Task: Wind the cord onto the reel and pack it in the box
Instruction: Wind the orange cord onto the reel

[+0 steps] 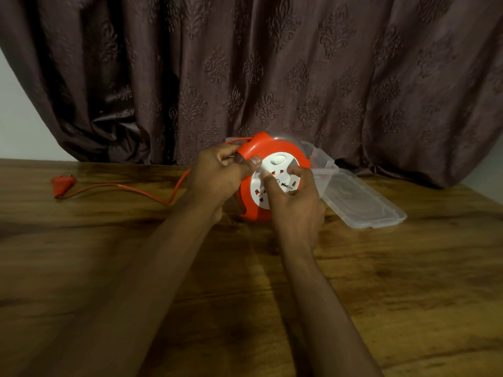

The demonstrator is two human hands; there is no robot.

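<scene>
Two hands meet at frame centre on the orange reel, held on edge over the wooden table. I see my left hand clasping its rim and my right hand with fingertips pressed on the white socket face. The orange cord trails left to its plug. The clear box sits behind, its lid open at right.

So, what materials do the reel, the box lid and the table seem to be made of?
The reel: probably hard plastic, glossy orange shell with a matt white socket face. The box lid: clear plastic, since the table shows through it, with moulded ridges. The table: wood or a wood-look laminate; brown grain is visible, slightly shiny.
</scene>
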